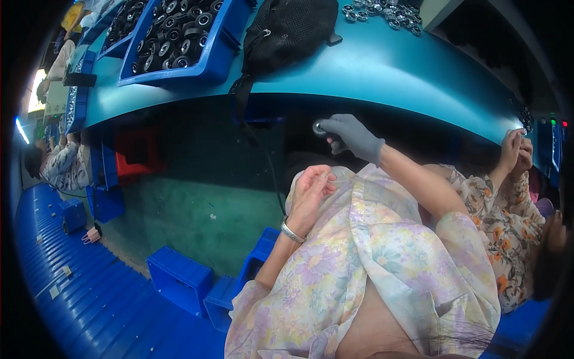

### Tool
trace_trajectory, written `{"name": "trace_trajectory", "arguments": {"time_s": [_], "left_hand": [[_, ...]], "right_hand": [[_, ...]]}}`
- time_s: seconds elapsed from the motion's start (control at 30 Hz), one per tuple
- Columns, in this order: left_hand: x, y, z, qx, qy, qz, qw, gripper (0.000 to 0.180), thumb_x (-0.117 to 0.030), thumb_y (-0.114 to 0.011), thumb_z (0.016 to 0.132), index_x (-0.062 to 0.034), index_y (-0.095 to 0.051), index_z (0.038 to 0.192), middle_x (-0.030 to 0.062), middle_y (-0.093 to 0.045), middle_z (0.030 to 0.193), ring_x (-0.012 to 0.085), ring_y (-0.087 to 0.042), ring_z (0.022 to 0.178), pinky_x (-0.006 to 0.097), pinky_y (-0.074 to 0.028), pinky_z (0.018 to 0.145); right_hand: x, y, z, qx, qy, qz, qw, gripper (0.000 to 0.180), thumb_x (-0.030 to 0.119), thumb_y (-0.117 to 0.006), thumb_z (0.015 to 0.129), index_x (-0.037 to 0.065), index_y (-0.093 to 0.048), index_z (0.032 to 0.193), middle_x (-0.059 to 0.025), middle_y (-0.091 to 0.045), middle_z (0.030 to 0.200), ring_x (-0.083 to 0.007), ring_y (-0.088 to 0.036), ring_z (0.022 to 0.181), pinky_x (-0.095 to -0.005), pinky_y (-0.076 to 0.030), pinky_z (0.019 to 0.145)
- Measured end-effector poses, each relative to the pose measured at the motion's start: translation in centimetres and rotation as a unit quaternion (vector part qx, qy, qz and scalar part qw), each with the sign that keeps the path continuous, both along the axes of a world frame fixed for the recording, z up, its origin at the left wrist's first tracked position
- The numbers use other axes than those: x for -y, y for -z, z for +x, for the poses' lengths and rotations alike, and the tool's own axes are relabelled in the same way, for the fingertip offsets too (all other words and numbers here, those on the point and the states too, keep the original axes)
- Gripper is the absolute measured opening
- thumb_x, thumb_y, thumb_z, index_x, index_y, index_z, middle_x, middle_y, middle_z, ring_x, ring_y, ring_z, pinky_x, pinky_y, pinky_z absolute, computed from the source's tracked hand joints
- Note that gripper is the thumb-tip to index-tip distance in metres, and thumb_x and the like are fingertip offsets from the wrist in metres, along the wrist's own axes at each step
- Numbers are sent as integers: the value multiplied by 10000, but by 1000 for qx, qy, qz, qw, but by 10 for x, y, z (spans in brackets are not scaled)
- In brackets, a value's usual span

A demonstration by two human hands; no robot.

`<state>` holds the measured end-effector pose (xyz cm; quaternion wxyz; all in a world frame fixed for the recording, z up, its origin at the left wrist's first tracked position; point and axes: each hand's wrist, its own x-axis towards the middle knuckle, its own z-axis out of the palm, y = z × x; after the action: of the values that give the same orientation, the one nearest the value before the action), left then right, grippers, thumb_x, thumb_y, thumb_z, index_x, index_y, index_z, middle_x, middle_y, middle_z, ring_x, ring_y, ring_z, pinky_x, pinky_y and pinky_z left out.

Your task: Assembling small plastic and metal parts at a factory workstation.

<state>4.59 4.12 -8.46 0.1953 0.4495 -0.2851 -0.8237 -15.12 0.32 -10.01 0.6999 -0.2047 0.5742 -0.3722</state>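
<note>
In my right hand point(354, 136), which wears a grey glove, a small black wheel point(318, 127) with a shiny metal centre is pinched between the thumb and fingers. That hand hovers in front of the table's near edge, above my lap. My left hand point(312, 186) is bare, with a bracelet point(292, 232) at the wrist. It rests close to my floral clothing, fingers loosely curled and a little apart, and nothing shows in it.
On the blue-green table point(382, 66) stand a blue bin point(218, 60) of black wheels, a black mesh bag point(290, 33) and a pile of shiny metal parts point(394, 15). A co-worker point(508, 239) sits close at right. Blue crates point(179, 281) and a red stool point(134, 157) occupy the floor.
</note>
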Motion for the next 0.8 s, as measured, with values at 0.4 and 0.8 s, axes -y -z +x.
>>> {"name": "trace_trajectory", "arguments": {"time_s": [0.4,0.8], "left_hand": [[2,7,-7,-3,33,-10,999,167,-156,-531,955,-43,-549,1076,56,-620,938,89,-558,768,228,-467,737],[14,4,-10,1,38,-60,997,199,-163,-525,959,-21,-542,1097,70,-623,952,94,-573,775,237,-492,740]], "right_hand": [[-22,-34,-35,-42,-130,-92,986,279,280,-599,882,15,-636,961,-65,-618,861,-118,-581,737,-244,-496,659],[102,-51,-151,-619,60,-363,694,212,92,-617,818,41,-631,1024,-142,-590,1003,-330,-586,914,-401,-463,816]]}}
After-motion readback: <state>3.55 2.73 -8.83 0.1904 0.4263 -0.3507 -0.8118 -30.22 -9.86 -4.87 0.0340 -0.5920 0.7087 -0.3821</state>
